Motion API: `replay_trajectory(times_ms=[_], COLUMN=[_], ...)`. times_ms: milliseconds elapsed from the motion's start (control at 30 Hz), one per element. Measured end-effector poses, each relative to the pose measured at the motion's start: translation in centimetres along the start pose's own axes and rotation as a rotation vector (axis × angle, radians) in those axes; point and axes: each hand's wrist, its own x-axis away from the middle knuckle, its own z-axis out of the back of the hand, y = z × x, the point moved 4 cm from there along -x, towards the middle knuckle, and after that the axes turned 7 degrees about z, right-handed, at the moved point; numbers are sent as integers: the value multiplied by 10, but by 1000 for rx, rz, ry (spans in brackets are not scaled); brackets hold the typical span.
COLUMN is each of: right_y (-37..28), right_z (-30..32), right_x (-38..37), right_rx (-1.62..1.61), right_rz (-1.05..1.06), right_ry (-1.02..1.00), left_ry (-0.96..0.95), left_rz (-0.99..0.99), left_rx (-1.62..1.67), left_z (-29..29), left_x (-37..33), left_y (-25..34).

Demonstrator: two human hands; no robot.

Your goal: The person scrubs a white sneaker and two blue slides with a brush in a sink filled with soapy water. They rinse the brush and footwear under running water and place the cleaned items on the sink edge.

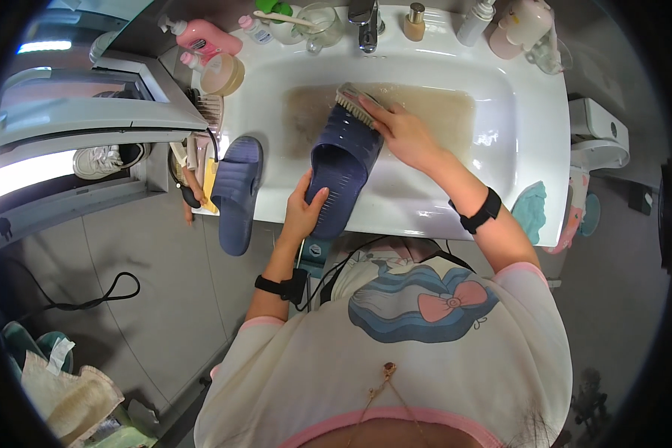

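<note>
Sink (pixel 530 149): sitting ahead of the person, holding water.
Slipper (pixel 343 164): lying half in the basin, heel end over the near rim.
Brush (pixel 355 104): resting on its far end.
Second slipper (pixel 237 190): lying on the sink's left edge.
Faucet (pixel 366 26): standing behind the basin, bottles flanking it.

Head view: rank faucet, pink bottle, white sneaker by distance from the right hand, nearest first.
From the right hand:
1. Faucet, just above it at the sink's back edge.
2. Pink bottle, on the counter's upper-left corner.
3. White sneaker, far left, off the counter.
</note>
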Motion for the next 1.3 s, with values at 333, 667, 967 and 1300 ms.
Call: replay_trajectory(times_ms=[333, 667, 967, 1300], right_y=[82, 77, 62, 125], right_z=[1, -53, -25, -61], right_x=[-3, 10, 10, 19], right_rx=[338, -446, 239, -98], right_rz=[-201, -193, -85, -281], right_ry=[-9, 15, -114, 31], left_ry=[-4, -18, -78, -59], left_rz=[-11, 81, 28, 15], left_rx=[-82, -206, 51, -110], left_z=[7, 16, 11, 11], left_x=[3, -14, -2, 0], left_y=[-21, -19, -30, -19])
